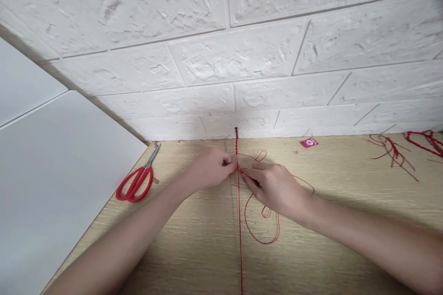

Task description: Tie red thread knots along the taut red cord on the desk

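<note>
A red cord (240, 230) runs taut from a small dark hook (236, 130) at the foot of the wall toward me. Just below the hook its upper stretch is a short knotted braid (236, 145). My left hand (216, 166) is closed at the left of the taut cord, thumb and forefinger pinching thin red thread. On the other side my right hand (273, 186) pinches a thread end close to the cord. Loose red thread (262, 242) lies in loops below and around my right hand. What exactly sits between the fingertips is partly hidden.
Red-handled scissors (135, 184) lie at the left, blades toward the wall. A small pink packet (309, 142) rests against the white brick-patterned wall (228, 60). Farther right are red thread scraps (392, 150) and a braided red cord (427, 142). A white panel (72, 166) borders the wooden tabletop.
</note>
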`<state>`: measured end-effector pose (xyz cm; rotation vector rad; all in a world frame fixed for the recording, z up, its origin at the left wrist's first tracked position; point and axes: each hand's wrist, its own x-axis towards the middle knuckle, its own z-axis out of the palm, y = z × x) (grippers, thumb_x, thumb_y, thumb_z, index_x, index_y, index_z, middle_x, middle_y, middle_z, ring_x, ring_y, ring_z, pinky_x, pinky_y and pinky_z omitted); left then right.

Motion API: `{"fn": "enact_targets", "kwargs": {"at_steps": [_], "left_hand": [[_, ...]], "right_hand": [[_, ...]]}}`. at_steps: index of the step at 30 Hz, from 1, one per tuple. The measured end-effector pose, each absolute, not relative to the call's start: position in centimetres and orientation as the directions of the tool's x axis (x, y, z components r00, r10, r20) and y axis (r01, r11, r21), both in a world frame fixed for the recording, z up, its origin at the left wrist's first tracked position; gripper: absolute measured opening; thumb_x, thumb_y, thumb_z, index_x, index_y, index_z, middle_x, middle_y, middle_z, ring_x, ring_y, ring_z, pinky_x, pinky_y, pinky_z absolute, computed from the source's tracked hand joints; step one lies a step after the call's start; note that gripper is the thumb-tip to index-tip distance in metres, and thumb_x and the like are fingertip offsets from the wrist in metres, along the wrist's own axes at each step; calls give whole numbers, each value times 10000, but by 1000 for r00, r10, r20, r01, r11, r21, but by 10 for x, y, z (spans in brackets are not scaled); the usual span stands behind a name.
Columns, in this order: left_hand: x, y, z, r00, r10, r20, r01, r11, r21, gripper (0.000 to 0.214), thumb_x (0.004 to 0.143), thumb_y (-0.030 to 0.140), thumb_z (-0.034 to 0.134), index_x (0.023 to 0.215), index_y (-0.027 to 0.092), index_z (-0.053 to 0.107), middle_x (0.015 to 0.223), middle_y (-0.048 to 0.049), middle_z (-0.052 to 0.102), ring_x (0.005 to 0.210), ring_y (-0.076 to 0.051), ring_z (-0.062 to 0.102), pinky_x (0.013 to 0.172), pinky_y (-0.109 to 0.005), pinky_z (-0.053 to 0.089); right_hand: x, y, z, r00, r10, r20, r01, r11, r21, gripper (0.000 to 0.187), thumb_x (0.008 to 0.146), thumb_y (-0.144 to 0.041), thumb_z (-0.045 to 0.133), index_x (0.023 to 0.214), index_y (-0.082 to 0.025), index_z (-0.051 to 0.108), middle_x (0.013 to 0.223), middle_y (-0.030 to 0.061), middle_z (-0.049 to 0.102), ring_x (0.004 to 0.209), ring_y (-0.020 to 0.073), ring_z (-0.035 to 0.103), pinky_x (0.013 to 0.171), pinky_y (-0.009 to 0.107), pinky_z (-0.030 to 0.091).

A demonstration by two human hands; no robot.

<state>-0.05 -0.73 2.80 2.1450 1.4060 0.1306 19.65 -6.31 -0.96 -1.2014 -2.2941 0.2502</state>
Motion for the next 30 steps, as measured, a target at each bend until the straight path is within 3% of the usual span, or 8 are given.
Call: {"fn": "enact_targets", "kwargs": {"at_steps": [6, 13, 18, 21, 24, 27, 30], "left_hand": [[-2, -5, 29, 500, 811, -304, 751, -232, 618, 294, 839, 421, 569, 687, 176, 627, 586, 31, 506, 565, -110, 423, 499, -260, 240], [3, -10, 34, 578, 761, -294, 678, -247, 693, 254, 887, 354, 523, 715, 176, 579, 595, 48, 483, 567, -97, 414, 517, -250, 271], [3, -7, 38, 467, 850, -245, 663, -153, 733, 310, 901, 433, 548, 733, 174, 573, 628, 36, 519, 582, -103, 438, 542, -250, 306], [2, 0, 37, 279, 944, -177, 453, 33, 891, 274, 879, 417, 593, 774, 165, 572, 716, -4, 611, 645, -118, 527, 603, -251, 401], [1, 7, 40, 130, 974, -188, 11, 188, 982, 205, 862, 358, 610, 838, 165, 543, 821, -51, 671, 758, -155, 635, 727, -298, 502], [-4, 12, 48, 116, 976, -185, -185, 204, 961, 241, 855, 353, 626, 796, 200, 449, 627, 46, 516, 579, -114, 556, 616, -269, 484], [-12, 11, 57, 145, 988, -52, 43, 46, 998, 298, 867, 411, 619, 773, 212, 418, 556, 93, 309, 443, -65, 288, 465, -213, 274]], "right_hand": [[198, -62, -12, -474, 773, 423, 710, 619, -335, 305, 950, -152, 514, 665, -175, 618, 636, 6, 594, 569, 119, 497, 578, 287, 285], [198, -60, -13, -465, 785, 409, 723, 603, -338, 282, 967, -168, 517, 711, -180, 635, 697, 5, 651, 607, 125, 536, 590, 292, 299], [198, -62, -13, -447, 812, 375, 724, 575, -382, 233, 970, -174, 508, 808, -187, 675, 769, 12, 688, 664, 139, 576, 620, 291, 334], [198, -63, -11, -443, 832, 335, 728, 552, -407, 235, 961, -171, 513, 795, -187, 678, 773, 21, 692, 679, 149, 586, 624, 294, 344], [198, -63, -8, -435, 844, 314, 720, 535, -442, 232, 954, -164, 516, 787, -182, 675, 772, 31, 693, 711, 160, 600, 646, 290, 370], [198, -62, -7, -424, 858, 291, 713, 514, -477, 220, 946, -152, 516, 807, -180, 684, 785, 36, 702, 725, 166, 609, 668, 288, 391], [198, -61, -7, -418, 861, 290, 705, 509, -494, 203, 936, -149, 525, 814, -183, 684, 790, 36, 700, 739, 167, 609, 673, 282, 395]]}}
